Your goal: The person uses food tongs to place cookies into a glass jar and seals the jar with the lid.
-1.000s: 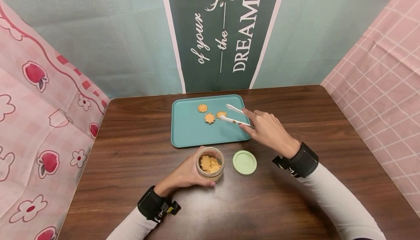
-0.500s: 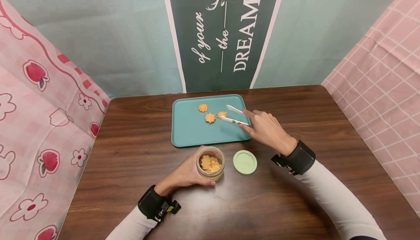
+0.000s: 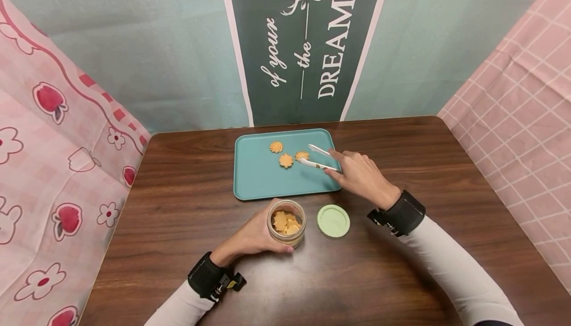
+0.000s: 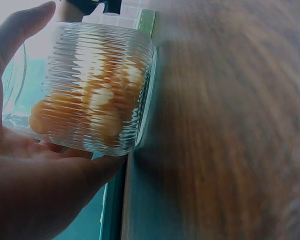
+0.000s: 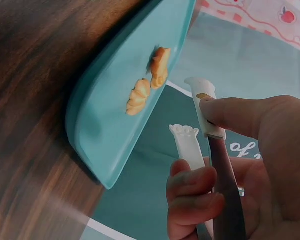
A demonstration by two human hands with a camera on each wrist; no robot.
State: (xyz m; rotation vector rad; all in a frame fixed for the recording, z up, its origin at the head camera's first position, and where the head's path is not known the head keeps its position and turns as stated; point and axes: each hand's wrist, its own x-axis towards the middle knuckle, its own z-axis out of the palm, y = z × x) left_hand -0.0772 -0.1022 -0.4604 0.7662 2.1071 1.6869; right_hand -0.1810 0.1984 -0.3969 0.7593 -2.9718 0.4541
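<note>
My left hand (image 3: 256, 232) grips a ribbed glass jar (image 4: 97, 90) on the table, thumb on its near side. Several golden cookies (image 3: 285, 222) lie inside the lidless jar. In my right hand (image 3: 363, 177) is a pair of tongs (image 5: 222, 175) with white paw-shaped tips, held spread with nothing between them. Those tips hang over the right part of a teal tray (image 3: 258, 180). One cookie (image 3: 302, 155) on the tray sits beside the nearer tip and is partly overlapped by it. A star-shaped cookie (image 3: 286, 161) and a swirled cookie (image 3: 276, 146) lie to its left.
A pale green lid (image 3: 333, 221) lies on the wooden table (image 3: 178, 177) right of the jar, below the tray's front edge. Printed cloths hang behind the table and on both sides, with a green panel (image 3: 294, 108) at the back.
Almost nothing differs. My right wrist and forearm have shifted slightly left, while the tongs stay spread over the tray. My left hand and the jar keep their place.
</note>
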